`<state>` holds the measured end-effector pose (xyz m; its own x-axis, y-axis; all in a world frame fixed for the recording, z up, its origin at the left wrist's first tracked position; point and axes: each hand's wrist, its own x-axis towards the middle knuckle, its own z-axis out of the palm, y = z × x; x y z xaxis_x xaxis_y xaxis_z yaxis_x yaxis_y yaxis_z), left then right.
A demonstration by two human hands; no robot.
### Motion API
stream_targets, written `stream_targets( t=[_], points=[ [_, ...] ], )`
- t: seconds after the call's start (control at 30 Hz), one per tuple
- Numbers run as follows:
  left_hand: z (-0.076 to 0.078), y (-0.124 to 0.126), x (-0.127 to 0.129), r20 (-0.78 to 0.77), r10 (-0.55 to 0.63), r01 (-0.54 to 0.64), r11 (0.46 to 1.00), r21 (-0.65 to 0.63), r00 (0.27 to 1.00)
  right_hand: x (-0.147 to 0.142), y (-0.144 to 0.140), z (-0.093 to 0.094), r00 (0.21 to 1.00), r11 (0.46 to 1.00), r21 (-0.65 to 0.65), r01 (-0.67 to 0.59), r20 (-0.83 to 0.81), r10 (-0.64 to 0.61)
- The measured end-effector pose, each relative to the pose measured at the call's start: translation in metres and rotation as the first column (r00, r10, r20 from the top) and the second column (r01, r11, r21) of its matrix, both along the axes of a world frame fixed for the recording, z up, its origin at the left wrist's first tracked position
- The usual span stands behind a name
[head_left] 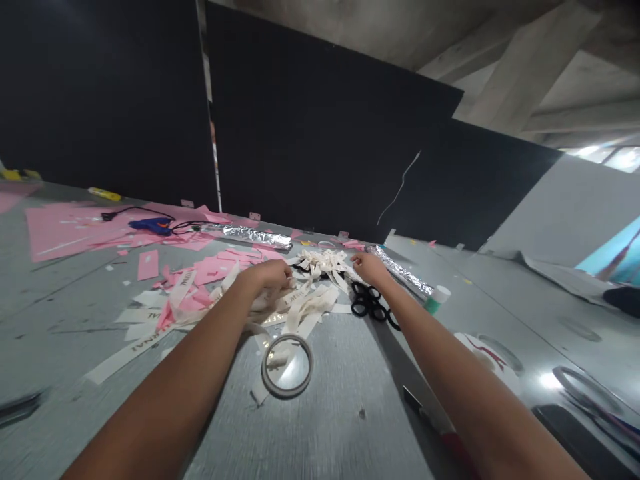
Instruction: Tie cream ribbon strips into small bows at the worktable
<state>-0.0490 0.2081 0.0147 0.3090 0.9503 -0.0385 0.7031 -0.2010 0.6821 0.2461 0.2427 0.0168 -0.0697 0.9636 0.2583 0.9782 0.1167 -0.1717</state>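
Note:
My left hand (pixel 270 275) is over a heap of cream ribbons printed with gold letters (pixel 295 308), its fingers curled closed; what they hold, if anything, is hidden. Across from it, my right hand (pixel 369 268) has its fingers bent together beside a bunch of looped cream ribbon strips (pixel 323 263). I cannot make out what is between those fingertips. Just below the right hand is a cluster of black rings (pixel 367 300), partly covered by the forearm. A roll of tape (pixel 265 373) lies flat nearer to me, with ribbon scraps showing through its middle.
Pink paper sheets and scraps (pixel 75 230) spread at left, with a blue glue gun (pixel 153 225) on them. Foil-wrapped lengths (pixel 250 235) lie along the black panel (pixel 320 133). A green-and-white glue stick (pixel 437 300) and a cutter blade (pixel 414 400) lie by my right forearm.

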Motion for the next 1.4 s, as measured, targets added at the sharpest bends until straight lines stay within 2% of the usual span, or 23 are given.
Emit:
stream_targets(
  t=[0.13, 0.23, 0.3, 0.37, 0.43, 0.5, 0.57, 0.67, 0.7, 0.8, 0.87, 0.93, 1.07, 1.13, 1.2, 1.27, 1.33, 1.4],
  points=[
    [0.008, 0.002, -0.004, 0.173, 0.011, -0.046, 0.979, 0.198, 0.985, -0.023, -0.022, 0.009, 0.985, 0.992, 0.012, -0.124, -0.119, 0.125],
    [0.027, -0.008, -0.004, 0.221, -0.026, -0.032, 0.966, 0.256, 0.975, -0.049, -0.046, 0.009, 0.904, 0.957, 0.013, -0.29, -0.325, 0.278],
    [0.046, -0.023, -0.001, 0.282, -0.039, -0.044, 0.958, 0.282, 0.959, -0.071, -0.065, 0.01, 0.762, 0.904, 0.018, -0.428, -0.531, 0.371],
    [0.065, -0.044, 0.004, 0.341, -0.058, -0.061, 0.943, 0.328, 0.938, -0.096, -0.084, 0.012, 0.609, 0.871, 0.084, -0.484, -0.682, 0.405],
    [0.079, -0.064, 0.011, 0.421, -0.081, -0.082, 0.931, 0.355, 0.903, -0.12, -0.099, 0.016, 0.494, 0.866, 0.095, -0.491, -0.788, 0.367],
    [0.081, -0.081, 0.018, 0.506, -0.078, -0.1, 0.943, 0.317, 0.859, -0.139, -0.109, 0.018, 0.394, 0.857, 0.063, -0.511, -0.869, 0.299],
    [0.069, -0.092, 0.023, 0.56, -0.049, -0.132, 0.952, 0.277, 0.827, -0.153, -0.117, 0.018, 0.333, 0.894, 0.09, -0.438, -0.908, 0.254],
    [0.034, -0.102, 0.021, 0.632, -0.057, -0.201, 0.922, 0.33, 0.773, -0.162, -0.13, 0.01, 0.262, 0.945, 0.115, -0.307, -0.944, 0.201],
    [0.021, -0.105, 0.019, 0.618, -0.053, -0.198, 0.923, 0.331, 0.785, -0.161, -0.136, 0.006, 0.218, 0.949, 0.112, -0.294, -0.959, 0.181],
    [-0.011, -0.119, 0.009, 0.435, -0.011, -0.173, 0.908, 0.382, 0.9, -0.154, -0.157, -0.006, 0.024, 0.966, 0.081, -0.245, -0.996, 0.09],
    [-0.022, -0.13, 0.001, 0.233, 0.025, -0.134, 0.874, 0.466, 0.972, -0.146, -0.171, -0.011, -0.102, 0.976, 0.068, -0.205, -0.994, 0.048],
    [-0.027, -0.141, -0.006, 0.092, 0.064, -0.103, 0.849, 0.518, 0.994, -0.136, -0.184, -0.01, -0.17, 0.981, 0.09, -0.175, -0.984, 0.06],
    [-0.029, -0.156, -0.016, -0.111, 0.218, -0.122, 0.822, 0.556, 0.97, -0.113, -0.204, 0.002, -0.231, 0.985, 0.164, -0.048, -0.961, 0.149],
    [-0.03, -0.16, -0.021, -0.172, 0.281, -0.144, 0.82, 0.554, 0.944, -0.101, -0.213, 0.01, -0.225, 0.977, 0.212, 0.01, -0.952, 0.209],
    [-0.032, -0.162, -0.023, -0.195, 0.328, -0.179, 0.824, 0.538, 0.924, -0.089, -0.22, 0.014, -0.158, 0.953, 0.29, 0.09, -0.94, 0.302],
    [-0.035, -0.163, -0.023, -0.192, 0.38, -0.226, 0.811, 0.54, 0.905, -0.078, -0.224, 0.016, -0.067, 0.906, 0.38, 0.19, -0.915, 0.398],
    [-0.038, -0.165, -0.017, -0.168, 0.441, -0.272, 0.766, 0.583, 0.881, -0.069, -0.226, 0.015, -0.024, 0.866, 0.424, 0.265, -0.895, 0.445],
    [-0.038, -0.169, -0.005, -0.106, 0.465, -0.291, 0.7, 0.653, 0.879, -0.064, -0.227, 0.013, -0.02, 0.855, 0.439, 0.277, -0.887, 0.462]
  ],
)
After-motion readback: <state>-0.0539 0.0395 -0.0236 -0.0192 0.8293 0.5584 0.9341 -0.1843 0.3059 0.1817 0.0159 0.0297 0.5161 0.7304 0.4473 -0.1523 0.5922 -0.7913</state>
